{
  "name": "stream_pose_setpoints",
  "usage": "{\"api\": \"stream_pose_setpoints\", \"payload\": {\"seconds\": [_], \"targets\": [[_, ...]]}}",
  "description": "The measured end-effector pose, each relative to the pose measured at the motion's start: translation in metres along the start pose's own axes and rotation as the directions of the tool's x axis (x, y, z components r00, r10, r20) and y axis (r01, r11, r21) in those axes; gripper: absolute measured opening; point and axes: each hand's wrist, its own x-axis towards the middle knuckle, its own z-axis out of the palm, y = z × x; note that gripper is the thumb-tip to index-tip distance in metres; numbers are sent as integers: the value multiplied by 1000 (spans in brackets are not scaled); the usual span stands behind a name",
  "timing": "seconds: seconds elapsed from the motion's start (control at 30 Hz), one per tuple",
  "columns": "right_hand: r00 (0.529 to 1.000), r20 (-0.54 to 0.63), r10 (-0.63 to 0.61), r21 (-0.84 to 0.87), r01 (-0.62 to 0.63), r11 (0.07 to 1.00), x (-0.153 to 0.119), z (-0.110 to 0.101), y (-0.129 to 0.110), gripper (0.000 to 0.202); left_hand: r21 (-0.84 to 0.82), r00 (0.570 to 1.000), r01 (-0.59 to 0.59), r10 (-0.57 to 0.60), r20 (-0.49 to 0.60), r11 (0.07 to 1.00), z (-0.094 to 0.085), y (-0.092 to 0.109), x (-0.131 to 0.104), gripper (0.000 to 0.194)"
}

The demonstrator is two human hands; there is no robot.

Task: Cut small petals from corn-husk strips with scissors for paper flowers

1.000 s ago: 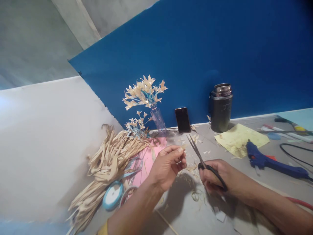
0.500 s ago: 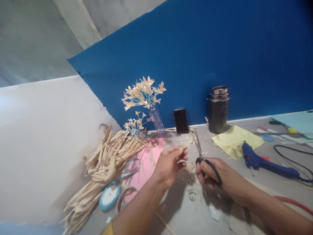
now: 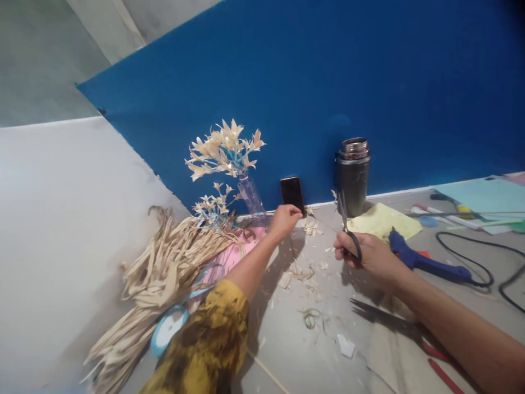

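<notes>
My left hand (image 3: pixel 286 220) reaches forward to the foot of a dark phone (image 3: pixel 292 195), its fingers pinched together. Whatever is between the fingertips is too small to make out. Just right of them lies a small heap of pale cut husk pieces (image 3: pixel 313 227). My right hand (image 3: pixel 365 253) grips black-handled scissors (image 3: pixel 351 247), blades pointing up and slightly parted, in front of a dark metal flask (image 3: pixel 353 178).
Left are a bundle of dry husk strips (image 3: pixel 150 268), a tape roll (image 3: pixel 168 330) and husk flowers (image 3: pixel 223 148) in a clear bottle (image 3: pixel 251 196). Right lie a blue glue gun (image 3: pixel 430 265), yellow paper (image 3: pixel 383 220) and red-handled scissors (image 3: pixel 385 319). Scraps litter the table (image 3: pixel 295 350).
My left hand has moved forward, away from the scissors, to the small heap by the phone. The pale husk piece it pinched no longer shows clearly. My right hand still holds the scissors.
</notes>
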Motion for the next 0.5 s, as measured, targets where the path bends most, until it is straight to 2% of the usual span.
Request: {"api": "stream_pose_setpoints", "payload": {"seconds": [0.13, 0.2, 0.27, 0.4, 0.5], "targets": [[999, -33, 0, -48, -1, 999, -1, -4, 0, 58, 5, 1000, 26, -26, -15, 1000, -41, 5, -19, 17], [999, -32, -13, -166, 7, 986, -1, -6, 0, 55, 40, 999, 39, -40, 24, 998, -58, 1, -39, 15], [999, -18, -27, -346, 19, 938, -2, -6, 0, 51, 90, 995, 43, -50, 86, 995, -68, -7, -63, 10], [997, 41, -58, -500, 71, 863, -4, -2, 0, 44, 181, 977, 24, -61, 204, 983, -65, -26, -112, 11], [994, 71, -80, -550, 106, 828, -5, 1, 4, 39, 231, 973, 27, -79, 218, 973, -55, -32, -134, 11]]}}
